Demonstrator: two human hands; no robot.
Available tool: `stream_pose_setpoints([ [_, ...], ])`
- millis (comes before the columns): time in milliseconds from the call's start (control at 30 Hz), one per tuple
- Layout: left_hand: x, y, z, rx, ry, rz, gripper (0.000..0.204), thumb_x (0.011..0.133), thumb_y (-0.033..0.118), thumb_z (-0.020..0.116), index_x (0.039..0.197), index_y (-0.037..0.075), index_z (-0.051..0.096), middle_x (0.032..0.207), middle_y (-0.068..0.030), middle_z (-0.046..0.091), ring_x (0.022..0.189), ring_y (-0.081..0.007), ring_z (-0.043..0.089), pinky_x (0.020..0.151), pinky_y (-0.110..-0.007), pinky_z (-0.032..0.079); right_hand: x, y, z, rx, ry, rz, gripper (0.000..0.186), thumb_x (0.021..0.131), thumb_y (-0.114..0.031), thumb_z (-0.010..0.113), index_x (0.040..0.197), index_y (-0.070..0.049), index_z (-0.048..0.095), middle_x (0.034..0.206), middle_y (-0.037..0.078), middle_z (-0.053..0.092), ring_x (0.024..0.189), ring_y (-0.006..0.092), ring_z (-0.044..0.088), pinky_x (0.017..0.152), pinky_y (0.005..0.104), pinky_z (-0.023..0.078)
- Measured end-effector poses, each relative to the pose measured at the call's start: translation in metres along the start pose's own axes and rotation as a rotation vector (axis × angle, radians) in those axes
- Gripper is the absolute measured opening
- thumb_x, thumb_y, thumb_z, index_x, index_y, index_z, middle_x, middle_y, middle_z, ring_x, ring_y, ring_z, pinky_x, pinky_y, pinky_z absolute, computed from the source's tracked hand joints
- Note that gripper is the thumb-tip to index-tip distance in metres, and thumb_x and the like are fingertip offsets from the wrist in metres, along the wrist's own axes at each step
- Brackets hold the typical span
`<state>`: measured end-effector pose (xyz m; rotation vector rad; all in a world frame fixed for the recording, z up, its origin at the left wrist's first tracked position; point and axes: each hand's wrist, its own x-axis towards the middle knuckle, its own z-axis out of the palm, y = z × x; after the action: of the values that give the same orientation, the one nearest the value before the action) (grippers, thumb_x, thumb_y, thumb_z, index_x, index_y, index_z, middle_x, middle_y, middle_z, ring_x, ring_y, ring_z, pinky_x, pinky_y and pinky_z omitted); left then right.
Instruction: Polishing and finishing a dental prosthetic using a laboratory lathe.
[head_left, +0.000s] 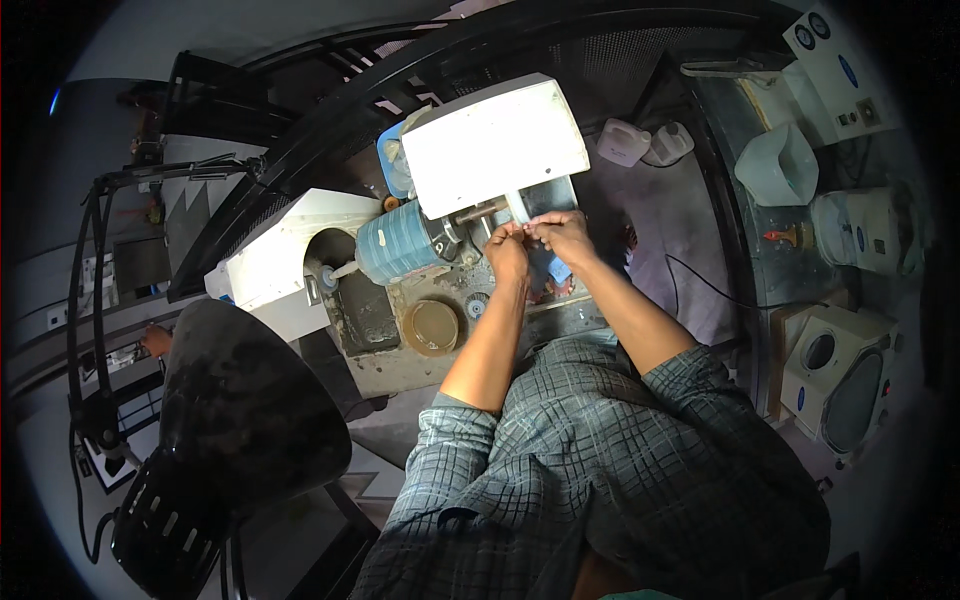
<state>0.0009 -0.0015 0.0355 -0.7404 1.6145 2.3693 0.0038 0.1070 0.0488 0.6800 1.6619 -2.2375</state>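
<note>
My left hand [508, 256] and my right hand [564, 238] are close together, fingertips pinched just below a pale polishing wheel [517, 207]. Between the fingertips is something small; the fingers cover most of it, and I cannot make out what it is. The wheel sits on the shaft of a blue-green bench motor [398, 244], under a bright white hood [495, 150]. Whether the piece touches the wheel, or the wheel spins, I cannot tell.
A brown bowl [431, 328] and a small round brush [477, 305] are left of my left forearm. Another white hood [285, 245] covers the motor's left end. A black lamp [245, 400] looms at the lower left. Plastic jugs [624, 142] stand beyond my right hand.
</note>
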Motion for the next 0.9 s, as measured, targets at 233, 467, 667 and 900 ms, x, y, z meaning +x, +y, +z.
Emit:
stream_pose_setpoints([
  [233, 0.006, 0.004, -0.001, 0.022, 0.027, -0.013, 0.011, 0.08, -0.006, 0.046, 0.082, -0.003, 0.057, 0.073, -0.0089, 0.06, 0.061, -0.016, 0.055, 0.055, -0.027, 0.044, 0.013, 0.001, -0.003, -0.06, -0.061, 0.048, 0.005, 0.073, -0.002, 0.062, 0.076, 0.0, 0.065, 0.068, 0.004, 0.063, 0.057, 0.0078, 0.056, 0.05, 0.0205, 0.043],
  [467, 0.007, 0.014, -0.001, 0.19, 0.017, 0.039, 0.012, 0.08, -0.006, 0.046, 0.082, -0.003, 0.058, 0.073, -0.0058, 0.06, 0.063, -0.0119, 0.054, 0.06, -0.024, 0.043, 0.017, 0.014, 0.002, 0.052, 0.02, 0.07, 0.006, 0.074, -0.003, 0.065, 0.079, 0.001, 0.064, 0.071, 0.004, 0.063, 0.056, 0.0078, 0.053, 0.05, 0.0215, 0.043],
  [667, 0.007, 0.002, -0.015, 0.247, -0.056, 0.184, 0.009, 0.087, 0.0, 0.05, 0.084, -0.002, 0.058, 0.074, -0.0046, 0.059, 0.063, -0.0104, 0.053, 0.06, -0.023, 0.042, 0.002, 0.026, 0.006, 0.215, -0.034, -0.019, 0.012, 0.076, -0.005, 0.066, 0.087, 0.001, 0.067, 0.073, 0.004, 0.064, 0.058, 0.0072, 0.054, 0.049, 0.0207, 0.042],
  [900, -0.008, -0.005, -0.008, 0.004, -0.083, 0.155, 0.008, 0.089, 0.0, 0.049, 0.087, -0.001, 0.057, 0.075, -0.0047, 0.059, 0.063, -0.0107, 0.052, 0.061, -0.024, 0.045, -0.012, 0.009, 0.0, -0.047, -0.02, -0.224, 0.01, 0.077, -0.004, 0.064, 0.083, 0.003, 0.067, 0.069, 0.004, 0.064, 0.061, 0.0059, 0.057, 0.05, 0.0201, 0.043],
])
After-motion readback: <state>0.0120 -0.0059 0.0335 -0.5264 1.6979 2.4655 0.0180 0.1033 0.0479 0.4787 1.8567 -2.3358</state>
